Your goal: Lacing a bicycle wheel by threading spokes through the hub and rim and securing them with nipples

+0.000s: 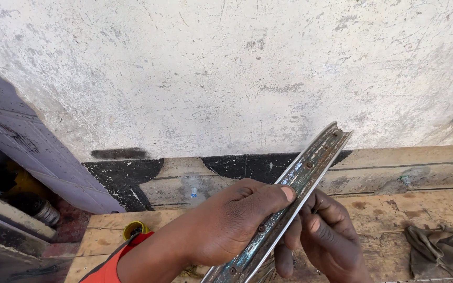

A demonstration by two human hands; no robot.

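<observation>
Close to the camera, both hands hold a rusty metal rim (289, 202) that runs from the near middle of the view up and away to the right, its far end standing out against the pale wall (226, 73). Left hand (232, 220) lies over the rim from the left, its grip closed on it: the thumb presses flat along the channel's upper edge, and the fingers wrap below, out of sight. Right hand (326, 233) sits just right of the rim and under it, touching it, fingers curled narrow; whether they pinch something small there, I cannot tell. So the rim passes between the two hands, with most of its visible length beyond the grips, toward the far right. Spoke holes dot the channel, and blue-grey patches show through the rust.

Below lies a worn wooden surface (384, 209). A crumpled drab rag (441, 249) rests on it at the near right, well apart from the hands. A small yellow cap (135, 229) sits at the near left, just beside the left forearm's red sleeve (111, 264).
</observation>
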